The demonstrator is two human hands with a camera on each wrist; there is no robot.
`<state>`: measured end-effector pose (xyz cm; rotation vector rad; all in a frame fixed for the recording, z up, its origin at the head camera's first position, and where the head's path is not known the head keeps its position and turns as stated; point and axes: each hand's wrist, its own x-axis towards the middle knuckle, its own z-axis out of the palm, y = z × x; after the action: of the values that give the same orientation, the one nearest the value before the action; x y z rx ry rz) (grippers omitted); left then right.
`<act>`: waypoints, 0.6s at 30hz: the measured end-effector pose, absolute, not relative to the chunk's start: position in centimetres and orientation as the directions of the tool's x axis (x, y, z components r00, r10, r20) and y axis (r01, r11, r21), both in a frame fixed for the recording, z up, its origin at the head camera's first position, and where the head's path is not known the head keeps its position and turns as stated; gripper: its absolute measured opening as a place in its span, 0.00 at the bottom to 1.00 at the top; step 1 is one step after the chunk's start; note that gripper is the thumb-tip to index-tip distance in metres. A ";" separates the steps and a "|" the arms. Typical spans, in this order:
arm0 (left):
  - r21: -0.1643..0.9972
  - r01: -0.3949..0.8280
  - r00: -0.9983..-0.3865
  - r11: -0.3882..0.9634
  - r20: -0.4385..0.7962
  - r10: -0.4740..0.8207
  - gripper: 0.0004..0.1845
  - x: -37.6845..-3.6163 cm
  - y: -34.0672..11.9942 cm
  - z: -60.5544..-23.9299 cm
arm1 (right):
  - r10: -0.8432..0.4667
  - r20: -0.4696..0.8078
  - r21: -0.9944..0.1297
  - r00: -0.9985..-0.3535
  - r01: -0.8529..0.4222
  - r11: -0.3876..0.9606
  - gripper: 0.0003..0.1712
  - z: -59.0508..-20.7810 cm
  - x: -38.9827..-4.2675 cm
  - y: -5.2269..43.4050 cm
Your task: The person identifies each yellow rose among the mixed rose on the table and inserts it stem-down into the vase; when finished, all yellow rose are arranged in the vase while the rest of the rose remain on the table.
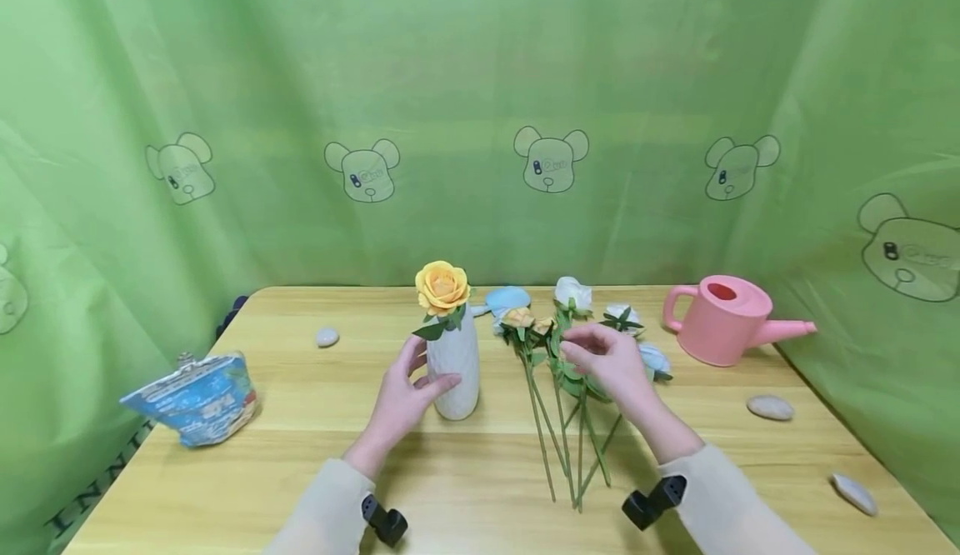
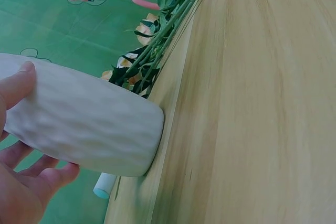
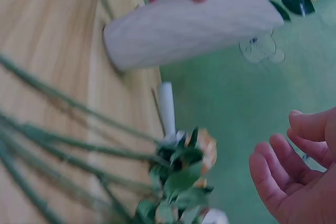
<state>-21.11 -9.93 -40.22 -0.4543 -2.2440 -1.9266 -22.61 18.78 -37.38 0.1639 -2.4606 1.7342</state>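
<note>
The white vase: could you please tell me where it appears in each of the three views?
Head: the white vase stands centre-left on the table, gripped by the left hand.
Left wrist: it fills the left side, lying sideways in the picture.
Right wrist: it crosses the top.
Shared landmark: the flower stems beside it.

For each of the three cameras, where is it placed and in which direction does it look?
Head: on the head, facing forward and down at the table; both forearms, left hand, right hand.
Left wrist: along the table; left fingers on the white vase.
Right wrist: above the loose flowers; right fingers curled, empty.
Shared: all show the vase and flowers.
</note>
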 end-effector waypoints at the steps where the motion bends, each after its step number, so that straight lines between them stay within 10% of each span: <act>1: 0.938 0.323 -0.943 0.128 0.307 0.131 0.31 -21.1 -9.9 -40.2 | -0.005 0.154 -0.932 -0.988 -0.147 0.333 0.20 -37.6 -22.5 19.1; 18: 0.935 0.332 -0.940 0.129 0.316 0.131 0.31 -21.3 -10.0 -40.7 | -0.066 -0.150 -0.973 -0.987 0.135 0.186 0.21 -43.1 -22.5 17.8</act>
<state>-21.34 -10.04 -40.67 -0.4633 -2.2369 -1.9209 -22.50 17.85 -43.08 -0.0750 -2.5353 2.1104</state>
